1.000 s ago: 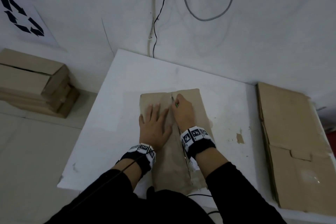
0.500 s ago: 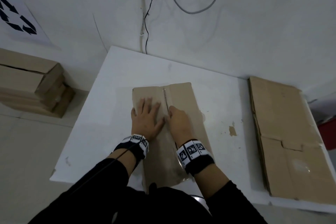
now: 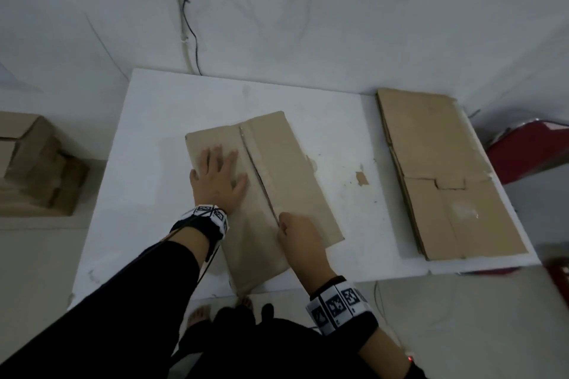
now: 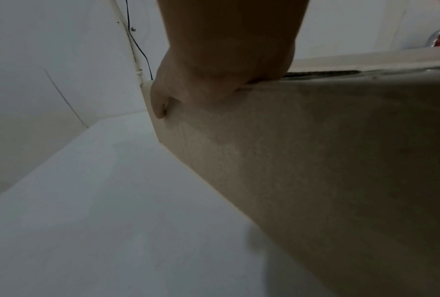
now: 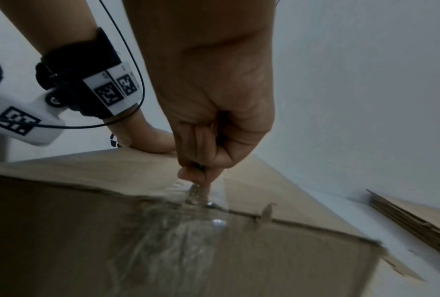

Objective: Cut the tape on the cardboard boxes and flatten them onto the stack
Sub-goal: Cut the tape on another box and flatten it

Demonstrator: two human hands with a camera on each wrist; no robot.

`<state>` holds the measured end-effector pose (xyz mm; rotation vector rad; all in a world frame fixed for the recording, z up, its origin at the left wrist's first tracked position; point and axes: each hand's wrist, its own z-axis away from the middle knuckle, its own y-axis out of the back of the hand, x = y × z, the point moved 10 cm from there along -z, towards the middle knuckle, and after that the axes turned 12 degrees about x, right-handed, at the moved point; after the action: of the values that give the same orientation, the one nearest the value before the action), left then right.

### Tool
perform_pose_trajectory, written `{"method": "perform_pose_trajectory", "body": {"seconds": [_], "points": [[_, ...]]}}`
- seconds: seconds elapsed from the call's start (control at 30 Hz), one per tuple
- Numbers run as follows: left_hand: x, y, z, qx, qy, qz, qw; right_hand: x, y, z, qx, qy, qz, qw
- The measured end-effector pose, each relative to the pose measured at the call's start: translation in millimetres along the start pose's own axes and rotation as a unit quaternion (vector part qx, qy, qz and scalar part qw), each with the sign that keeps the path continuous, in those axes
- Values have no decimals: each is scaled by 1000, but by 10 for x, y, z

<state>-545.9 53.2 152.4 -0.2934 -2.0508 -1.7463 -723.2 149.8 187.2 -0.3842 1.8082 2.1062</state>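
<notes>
A brown cardboard box (image 3: 277, 181), sealed along its top seam with clear tape (image 5: 188, 227), is seen lying near the middle of the white counter (image 3: 184, 101), its near end overhanging the counter's front edge. The left hand (image 3: 217, 181) is laid flat on the left top flap, fingers spread and straight, pressing the cardboard down; in the left wrist view the thumb tip is seen against the box's side at the top edge. The right hand (image 3: 300, 238) is placed at the seam toward the near end of the box, and its grip is curled tightly round a small cutting tool (image 5: 197, 191) of which only a green fleck at the handle and a blurred metallic tip are shown; the tip is set into the crinkled tape at the seam. Beyond the right hand, toward the far end, the seam is shown as a dark open slit (image 3: 255, 169) between the flaps. A stack of flattened brown cardboard boxes (image 3: 437, 169) is laid along the counter's right edge, well apart from the box. A small scrap of cardboard (image 3: 361, 178) lies on the counter between the two. Further unflattened cardboard boxes (image 3: 34, 163) are piled on the floor beyond the counter's left edge.
</notes>
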Motion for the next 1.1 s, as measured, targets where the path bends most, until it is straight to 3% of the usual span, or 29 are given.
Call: {"method": "perform_pose_trajectory", "body": {"seconds": [0.13, 0.4, 0.53, 0.57, 0.63, 0.73, 0.8, 0.87, 1.1], "points": [[-5, -22, 5, -9, 3, -1, 1000, 217, 33, 458, -2, -46, -1, 999], [9, -40, -8, -26, -8, -1, 1000, 444, 239, 958, 66, -86, -101, 989], [33, 36, -21, -12, -16, 8, 1000, 710, 320, 1211, 52, -125, -148, 980], [121, 103, -6, 5, -45, 25, 999, 795, 414, 1246, 82, -137, -166, 973], [482, 224, 156, 21, -184, 76, 980, 903, 618, 1221, 161, -142, -172, 961], [997, 157, 763, -80, -404, 103, 905, 899, 655, 977, 224, -161, -250, 928], [1154, 79, 1072, -131, -487, 72, 861, 833, 571, 784, 234, -160, -265, 922], [1184, 13, 1175, -157, -506, 32, 847, 744, 468, 655, 232, -142, -240, 932], [1319, -40, 1271, -255, -480, -39, 838, 752, 207, 687, 222, -120, -187, 950]]}}
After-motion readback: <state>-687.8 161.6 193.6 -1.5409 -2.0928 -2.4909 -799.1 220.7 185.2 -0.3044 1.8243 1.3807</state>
